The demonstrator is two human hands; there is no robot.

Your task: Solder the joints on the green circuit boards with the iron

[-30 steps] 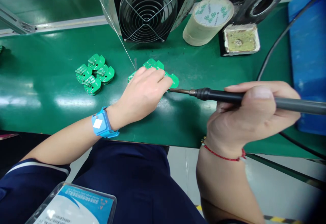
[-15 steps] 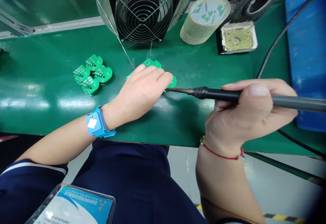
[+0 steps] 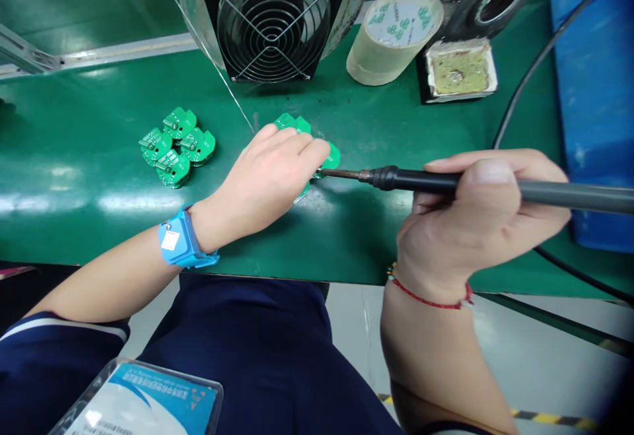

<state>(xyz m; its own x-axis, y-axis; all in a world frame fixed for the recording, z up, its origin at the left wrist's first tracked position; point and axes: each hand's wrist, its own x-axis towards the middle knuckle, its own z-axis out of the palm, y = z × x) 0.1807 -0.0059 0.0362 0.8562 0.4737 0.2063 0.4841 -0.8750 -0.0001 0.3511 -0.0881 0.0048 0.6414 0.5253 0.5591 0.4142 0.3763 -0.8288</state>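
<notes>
Your left hand (image 3: 270, 171) presses flat on the green boards (image 3: 331, 155); your right hand (image 3: 483, 214) grips the soldering iron (image 3: 446, 182). Keep its tip steady.

Left hand (image 3: 270, 174) flat, palm down, right hand (image 3: 483, 214) in closed grip

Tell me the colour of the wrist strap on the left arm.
Blue wrist strap, clearest in the head view.
</notes>
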